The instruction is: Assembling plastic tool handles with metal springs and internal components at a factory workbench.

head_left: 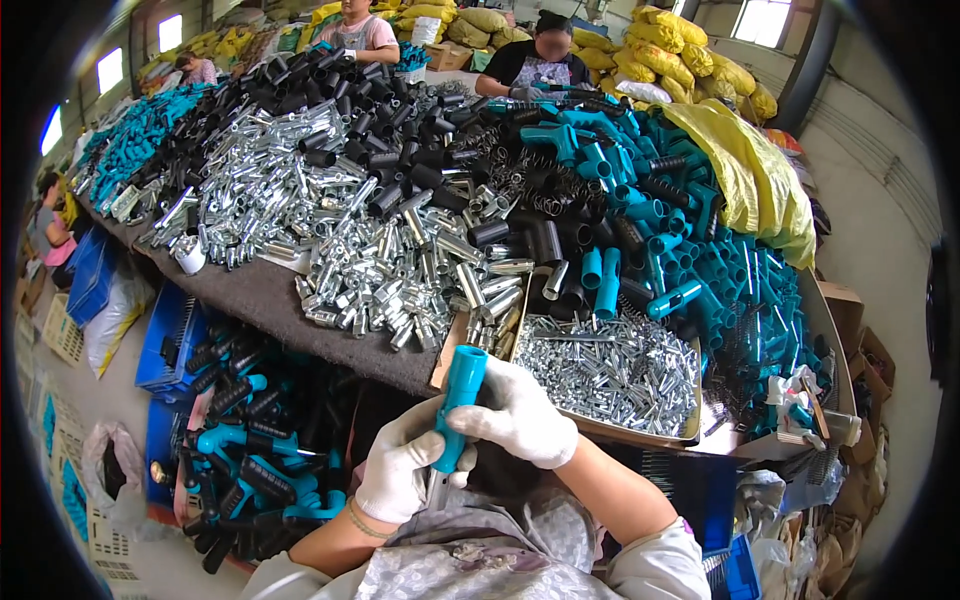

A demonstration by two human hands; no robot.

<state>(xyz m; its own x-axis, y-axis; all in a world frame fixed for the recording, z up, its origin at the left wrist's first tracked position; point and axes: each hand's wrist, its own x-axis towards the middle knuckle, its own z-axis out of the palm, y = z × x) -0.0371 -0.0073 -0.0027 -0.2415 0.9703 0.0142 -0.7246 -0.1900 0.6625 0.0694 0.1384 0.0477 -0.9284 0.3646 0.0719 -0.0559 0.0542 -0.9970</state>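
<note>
Yellow sacks (pixel 700 60) line the workshop wall; the grey bench (pixel 270 300) carries metal sleeves (pixel 380 260) and teal parts. Both gloved hands, left hand (pixel 400 470) and right hand (pixel 515 410), grip one teal tube (pixel 458 400).

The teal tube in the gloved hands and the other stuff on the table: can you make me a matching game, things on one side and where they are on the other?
Things:
1. teal tube
2. small silver screws
3. yellow sack
4. black tubes

Places:
A. far end of the table
B. draped on the right side of the pile
C. held in the left hand and right hand
D. in the cardboard tray just beyond the hands

Pairs: 1-C, 2-D, 3-B, 4-A
</note>
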